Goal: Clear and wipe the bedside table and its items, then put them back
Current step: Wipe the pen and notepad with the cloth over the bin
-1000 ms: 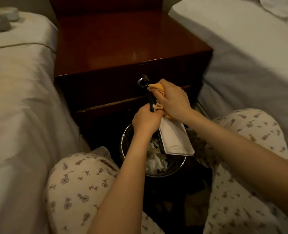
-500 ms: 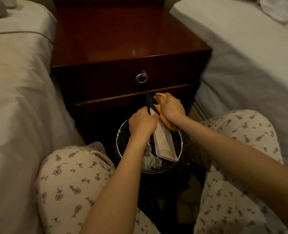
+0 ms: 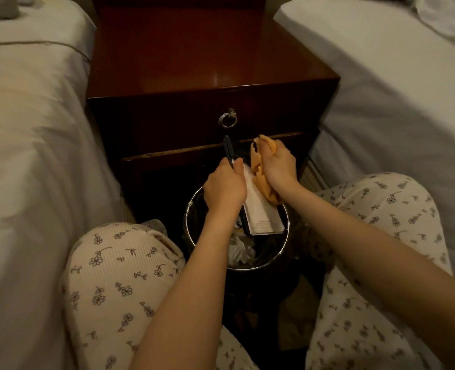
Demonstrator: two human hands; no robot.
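Item, left hand (image 3: 225, 186): I have it closed in a fist around a dark pen (image 3: 228, 150) and the near-left edge of a small white notepad (image 3: 261, 209), thumb pressed on top, the pen tip pointing away from the hand toward the drawer. Item, right hand (image 3: 278, 166): just beside the left, closed on a bunched orange cloth (image 3: 259, 177) that trails from the palm and touches the pad's upper face. Handling, by my judgement: the pad is light, its loose sheets bend and fan, so it is best pinched along the bound or dark-backed edge; the pen is thin, stiff and smooth, liable to slip out if the fist eases, so best held at mid-barrel against the pad; the cloth is soft and takes any grip. Below both hands: a round metal bin (image 3: 194, 236) with crumpled white paper inside, so a dropped pen would land there. Beyond the hands: the drawer front with its ring pull (image 3: 227, 120), then the polished wooden worktop (image 3: 194, 49), nothing showing on it. Outward to either side: white beds, and floral-print knees nearer me. Change from the earlier frames: both hands have come down from level with the ring pull to below the drawer, and the cloth has parted slightly from the pen.
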